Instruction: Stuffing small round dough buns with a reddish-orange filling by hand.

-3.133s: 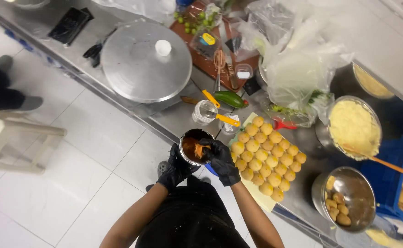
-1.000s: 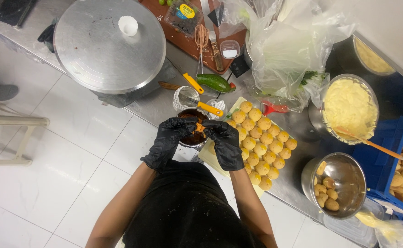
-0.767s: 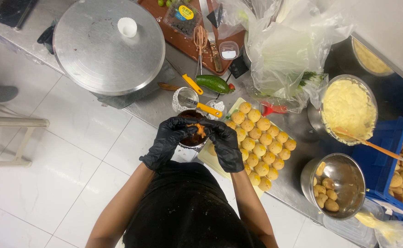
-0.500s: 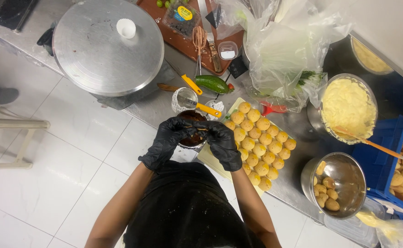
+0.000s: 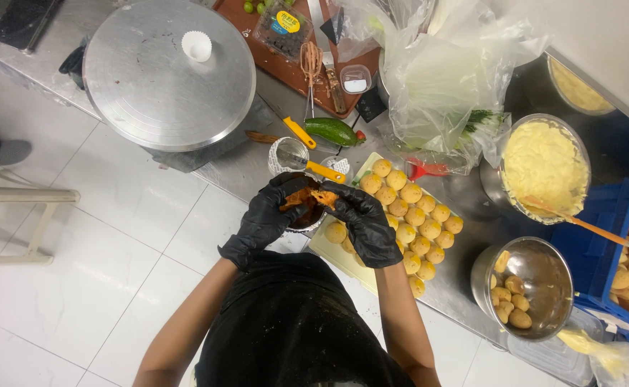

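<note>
Filling, orange-brown and sticky-looking (image 5: 309, 197), is now pinched up between both gloved hands, right over the small metal bowl (image 5: 307, 215) it sits in. A few seconds back that bowl was held open and the hands were apart at its rim; since then they have closed in over it, and in the last second they have barely shifted. Left hand (image 5: 268, 218) wraps the near side of the bowl with fingertips in the filling; right hand (image 5: 363, 222) curls in from the other side, fingers pressed on the same lump. So both hands are grasping, not released. My read: a portion is being pulled off and shaped.

Just right of the bowl lies the tray of round yellow dough balls (image 5: 411, 215), set in rows. Just beyond the bowl stands a metal cup (image 5: 288, 154) with a yellow-handled tool in it, and past that a green cucumber (image 5: 332, 131). Far left of the bowl sits a big round steel lid (image 5: 167, 75) on the surface (image 5: 235, 168). Well right of the bowl: a bowl of pale mash (image 5: 542, 166) and a steel pot of fried balls (image 5: 526, 290).
</note>
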